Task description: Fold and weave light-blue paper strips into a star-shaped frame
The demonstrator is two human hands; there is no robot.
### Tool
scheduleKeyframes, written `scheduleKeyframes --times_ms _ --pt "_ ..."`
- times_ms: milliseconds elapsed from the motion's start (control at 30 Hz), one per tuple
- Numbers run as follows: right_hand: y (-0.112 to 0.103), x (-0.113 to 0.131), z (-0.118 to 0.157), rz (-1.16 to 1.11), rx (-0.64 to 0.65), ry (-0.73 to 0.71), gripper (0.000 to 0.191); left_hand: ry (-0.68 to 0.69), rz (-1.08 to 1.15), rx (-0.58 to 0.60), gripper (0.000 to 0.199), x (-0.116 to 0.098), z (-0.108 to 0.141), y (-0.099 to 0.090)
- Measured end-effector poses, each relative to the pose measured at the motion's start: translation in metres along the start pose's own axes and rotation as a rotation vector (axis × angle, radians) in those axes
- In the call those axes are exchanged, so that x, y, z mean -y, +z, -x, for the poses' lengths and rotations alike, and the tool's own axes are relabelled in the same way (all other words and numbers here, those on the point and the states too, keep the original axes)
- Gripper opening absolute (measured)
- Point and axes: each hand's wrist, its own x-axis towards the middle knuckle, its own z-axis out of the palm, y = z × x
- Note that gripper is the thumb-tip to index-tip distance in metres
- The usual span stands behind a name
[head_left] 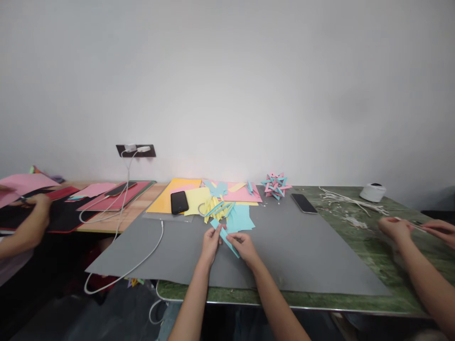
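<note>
1. Folding or creasing a light-blue paper strip (223, 233) seems to be the step in hand; the strip lies slantwise between both hands, just below the centre of the frame.
2. The next move probably calls for lining up the long edges and running a fingertip firmly along the fold, with the other hand steadying the far end.
3. The left hand (212, 242) pinches the strip near its upper end, thumb and fingers closed on the paper with hardly any gap.
4. The right hand (243, 244) grips the strip's lower-right stretch between thumb and curled fingers; whether the fingers beneath press together, I cannot tell.
5. Just above the hands, near mid-frame, lie light-blue paper sheets (240, 219) and a heap of yellow paper strips (212, 213), apparently stock for more pieces.
6. Right of centre, at the back of the grey mat (295, 255), sits a pink-and-blue paper star ball (276, 185).
</note>
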Motion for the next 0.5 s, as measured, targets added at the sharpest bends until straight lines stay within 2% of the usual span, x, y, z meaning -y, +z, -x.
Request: scheduleKeyframes --times_ms 267,367,500 --pt "-0.001 0.004 0.004 0.003 0.109 0.054 0.037 0.011 0.008 -0.067 0.037 0.004 -0.003 -0.002" --pt "-0.004 0.007 0.006 0.025 0.190 0.090 0.038 0.020 0.093 -0.105 0.032 0.004 -0.005 -0.002" --pt "-0.009 0.012 0.008 0.001 0.226 0.131 0.042 -0.042 0.265 -0.051 0.031 0.002 -0.005 -0.002"
